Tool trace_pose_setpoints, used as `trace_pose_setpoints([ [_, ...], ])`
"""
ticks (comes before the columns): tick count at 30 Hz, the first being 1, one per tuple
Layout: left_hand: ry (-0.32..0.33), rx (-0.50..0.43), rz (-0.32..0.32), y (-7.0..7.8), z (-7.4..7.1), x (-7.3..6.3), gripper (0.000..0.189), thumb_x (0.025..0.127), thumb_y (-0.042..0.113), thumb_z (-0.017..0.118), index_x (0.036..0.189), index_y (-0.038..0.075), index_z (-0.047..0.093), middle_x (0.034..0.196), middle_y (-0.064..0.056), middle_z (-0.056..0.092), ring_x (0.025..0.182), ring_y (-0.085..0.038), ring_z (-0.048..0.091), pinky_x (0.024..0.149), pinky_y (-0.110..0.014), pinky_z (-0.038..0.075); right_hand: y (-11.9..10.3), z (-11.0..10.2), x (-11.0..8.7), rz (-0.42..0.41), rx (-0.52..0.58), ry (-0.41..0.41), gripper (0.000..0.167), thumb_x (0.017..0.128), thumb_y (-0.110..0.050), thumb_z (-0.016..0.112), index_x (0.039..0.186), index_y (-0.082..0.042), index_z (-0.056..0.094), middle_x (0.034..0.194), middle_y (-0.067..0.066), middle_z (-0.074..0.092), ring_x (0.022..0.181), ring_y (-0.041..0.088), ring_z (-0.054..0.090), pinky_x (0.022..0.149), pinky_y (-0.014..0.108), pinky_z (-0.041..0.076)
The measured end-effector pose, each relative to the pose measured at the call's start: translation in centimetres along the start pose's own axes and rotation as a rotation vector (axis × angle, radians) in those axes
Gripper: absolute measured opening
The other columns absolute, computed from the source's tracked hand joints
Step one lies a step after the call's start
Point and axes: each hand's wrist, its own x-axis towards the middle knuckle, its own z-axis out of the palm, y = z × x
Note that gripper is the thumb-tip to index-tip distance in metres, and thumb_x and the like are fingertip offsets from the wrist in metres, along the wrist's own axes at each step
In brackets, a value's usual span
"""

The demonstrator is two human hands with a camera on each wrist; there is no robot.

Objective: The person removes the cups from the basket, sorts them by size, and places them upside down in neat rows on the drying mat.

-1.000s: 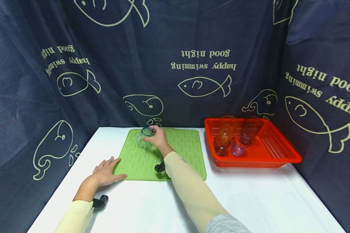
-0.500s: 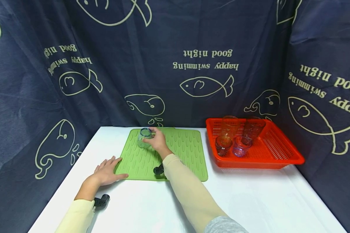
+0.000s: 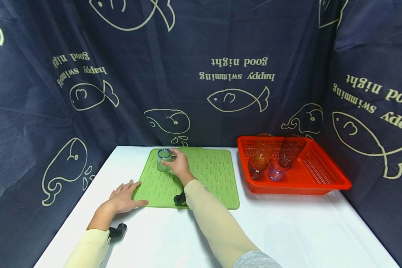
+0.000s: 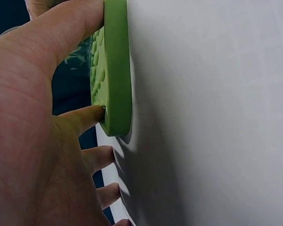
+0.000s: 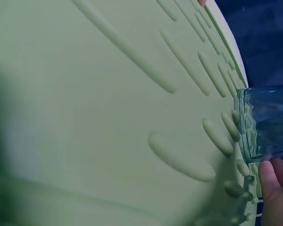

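Note:
My right hand (image 3: 178, 163) holds a clear glass tumbler (image 3: 163, 160) with a blue rim, fingers and thumb around its right side. The tumbler stands upright at the back left of a green ridged mat (image 3: 207, 178). In the right wrist view, the base of the glass (image 5: 266, 125) meets the ridged surface, with fingertips (image 5: 270, 181) against its side. My left hand (image 3: 122, 199) lies with fingers spread at the front left corner of the mat. Up close in the left wrist view, its thumb and a finger touch the mat's edge (image 4: 118, 70), while other fingers reach onto the white table.
A red plastic basket (image 3: 294, 189) stands right of the mat. Inside are an amber-tinted glass (image 3: 264, 149), a dark glass (image 3: 290, 149), a small dark glass (image 3: 257, 167) and a purple-tinted glass (image 3: 278, 169). A dark fish-print curtain (image 3: 174, 74) encloses the white table (image 3: 154, 238).
The tumbler went from tilted to upright and shifted slightly left with my right hand. My left hand stayed at the mat's corner. The head view shifted slightly.

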Motion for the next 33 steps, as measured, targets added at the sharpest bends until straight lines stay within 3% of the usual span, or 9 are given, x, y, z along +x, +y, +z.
trace_pose_setpoints([
  [21,0.003,-0.002,-0.002,0.2,-0.1,-0.1,0.101,0.085,0.065,0.07,0.157,0.002,0.035,0.162,-0.035,0.025,0.145,-0.067,0.019,0.114,-0.081,0.018,0.0,-0.1,-0.5,-0.036,-0.077,0.025,0.063,0.082,-0.022,0.089,0.139,-0.014,0.064,0.136,0.004,0.07,0.108,0.024,0.072,0.089,0.027,0.059],
  [33,0.007,0.009,-0.002,0.2,-0.2,-0.2,0.1,0.085,0.064,0.07,0.156,0.002,0.036,0.161,-0.036,0.026,0.145,-0.066,0.021,0.114,-0.08,0.02,-0.1,-0.3,-1.6,0.018,-0.015,0.018,0.065,0.084,-0.023,0.087,0.142,-0.017,0.061,0.142,0.003,0.065,0.119,0.029,0.067,0.094,0.031,0.059],
])
